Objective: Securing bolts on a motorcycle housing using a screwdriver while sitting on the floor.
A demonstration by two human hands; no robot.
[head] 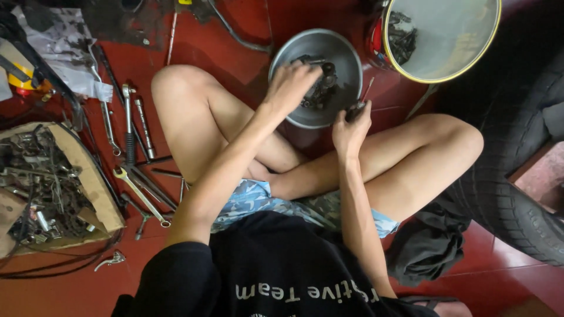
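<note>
Over the metal bowl point(346, 53), left hand point(292, 85) fingers clamped on greasy engine part point(322, 88) to steady it; right hand point(351, 130) fingers clamped on screwdriver point(359, 104).

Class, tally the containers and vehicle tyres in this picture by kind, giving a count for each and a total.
Round metal basin: 1
Yellow-rimmed tub: 1
Cardboard box of metal parts: 1
Black tyre: 1
Total: 4

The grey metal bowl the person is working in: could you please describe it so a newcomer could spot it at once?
Start at the person's crossed legs on the red floor. Just beyond them sits the grey metal bowl, with the left hand on a dark greasy part inside. Unlike the neighbouring yellow-rimmed basin, it is smaller and plain-rimmed.
</note>
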